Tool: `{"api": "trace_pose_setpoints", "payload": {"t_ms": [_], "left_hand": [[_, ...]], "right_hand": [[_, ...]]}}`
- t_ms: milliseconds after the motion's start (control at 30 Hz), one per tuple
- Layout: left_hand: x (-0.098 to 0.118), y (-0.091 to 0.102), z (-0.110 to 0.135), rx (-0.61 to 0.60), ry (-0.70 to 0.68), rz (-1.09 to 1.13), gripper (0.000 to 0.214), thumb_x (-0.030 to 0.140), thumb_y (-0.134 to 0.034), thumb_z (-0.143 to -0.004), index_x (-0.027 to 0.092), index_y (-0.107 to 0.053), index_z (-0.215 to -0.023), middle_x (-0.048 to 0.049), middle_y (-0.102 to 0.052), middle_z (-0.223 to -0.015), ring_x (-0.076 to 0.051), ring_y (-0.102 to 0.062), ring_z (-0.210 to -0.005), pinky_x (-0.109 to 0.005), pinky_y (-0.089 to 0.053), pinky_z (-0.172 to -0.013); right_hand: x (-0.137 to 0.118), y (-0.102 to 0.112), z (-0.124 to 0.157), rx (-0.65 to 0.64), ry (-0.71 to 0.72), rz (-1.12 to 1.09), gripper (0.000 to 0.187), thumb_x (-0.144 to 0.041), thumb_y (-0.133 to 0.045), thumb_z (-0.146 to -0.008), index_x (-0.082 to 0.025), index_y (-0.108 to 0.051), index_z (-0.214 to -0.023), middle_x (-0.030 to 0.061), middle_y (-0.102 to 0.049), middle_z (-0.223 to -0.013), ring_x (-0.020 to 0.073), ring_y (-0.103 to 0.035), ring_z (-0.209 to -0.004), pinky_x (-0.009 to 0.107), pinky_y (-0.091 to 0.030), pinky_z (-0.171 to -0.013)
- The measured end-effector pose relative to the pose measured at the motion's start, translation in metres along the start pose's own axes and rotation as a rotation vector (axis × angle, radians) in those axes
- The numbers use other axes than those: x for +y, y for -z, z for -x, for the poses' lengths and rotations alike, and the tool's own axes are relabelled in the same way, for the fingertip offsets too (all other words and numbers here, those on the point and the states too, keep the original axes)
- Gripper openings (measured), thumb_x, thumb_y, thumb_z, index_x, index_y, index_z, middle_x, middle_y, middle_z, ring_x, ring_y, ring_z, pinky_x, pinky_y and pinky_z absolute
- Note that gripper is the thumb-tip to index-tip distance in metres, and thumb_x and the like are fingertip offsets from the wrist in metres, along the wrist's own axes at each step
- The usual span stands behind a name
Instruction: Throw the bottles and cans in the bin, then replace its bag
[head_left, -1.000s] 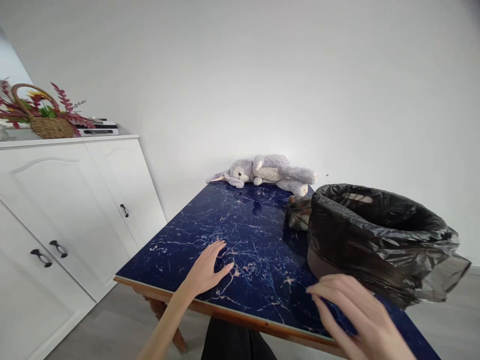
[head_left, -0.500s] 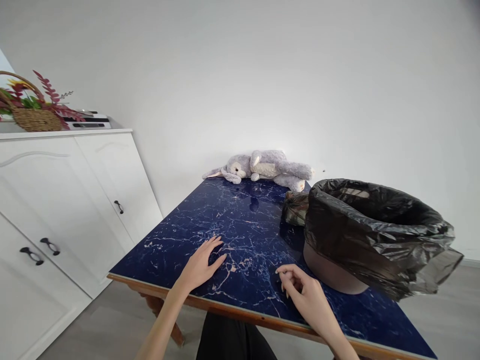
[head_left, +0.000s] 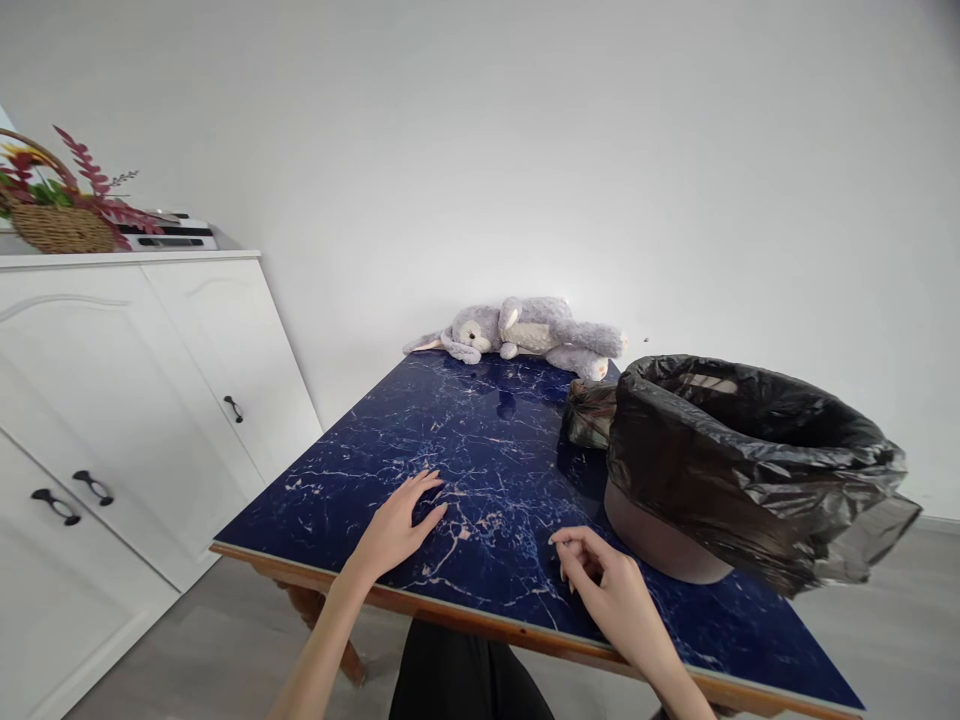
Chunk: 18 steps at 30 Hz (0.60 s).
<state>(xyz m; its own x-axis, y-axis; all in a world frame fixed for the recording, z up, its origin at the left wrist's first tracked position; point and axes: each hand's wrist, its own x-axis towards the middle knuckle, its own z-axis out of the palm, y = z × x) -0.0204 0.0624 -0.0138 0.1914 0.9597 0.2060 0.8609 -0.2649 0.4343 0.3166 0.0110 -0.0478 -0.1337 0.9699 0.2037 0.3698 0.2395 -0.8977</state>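
My left hand rests palm down near the front of the blue marble-patterned table, its fingers stretched out and the thumb apart. Farther right, my right hand lies on the same surface with its fingers curled in and thumb and forefinger together; nothing shows in it. Just beyond that hand stands a trash bin, brownish below, with a black plastic bag lining it and folded over its rim. The bin and my right hand are close but appear apart.
A grey plush rabbit lies on its side at the table's far edge, by the wall. Behind the bin sits a dark plastic-wrapped bundle. On the left, a white cabinet carries a wicker flower basket.
The whole view has shifted slightly, with the cabinet and basket a little farther left. Both hands hold nearly the same pose and place on the table.
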Motion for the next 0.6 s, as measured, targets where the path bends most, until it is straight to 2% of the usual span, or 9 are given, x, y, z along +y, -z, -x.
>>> {"api": "trace_pose_setpoints", "payload": {"t_ms": [333,600], "left_hand": [[0.0003,0.0012,0.0009,0.008,-0.018,0.016,0.053,0.063,-0.047,-0.105,0.035,-0.06,-0.148,-0.0024,-0.049,-0.165,-0.032,-0.043,-0.155,-0.053,-0.04,-0.126],[-0.0022,0.0,0.0018,0.035,-0.038,0.007,0.052,0.063,-0.048,-0.105,0.036,-0.061,-0.147,-0.0013,-0.051,-0.164,-0.032,-0.045,-0.153,-0.051,-0.042,-0.124]], "right_hand": [[-0.0011,-0.0005,0.0007,0.016,0.012,0.002,0.046,-0.062,-0.049,-0.104,-0.021,-0.07,-0.108,0.0028,-0.065,-0.077,0.0187,-0.058,-0.07,0.027,-0.047,-0.066],[-0.0016,-0.0004,0.0004,0.038,0.032,-0.008,0.042,-0.058,-0.053,-0.103,-0.022,-0.072,-0.107,0.0025,-0.066,-0.074,0.0187,-0.062,-0.067,0.027,-0.049,-0.063]]}}
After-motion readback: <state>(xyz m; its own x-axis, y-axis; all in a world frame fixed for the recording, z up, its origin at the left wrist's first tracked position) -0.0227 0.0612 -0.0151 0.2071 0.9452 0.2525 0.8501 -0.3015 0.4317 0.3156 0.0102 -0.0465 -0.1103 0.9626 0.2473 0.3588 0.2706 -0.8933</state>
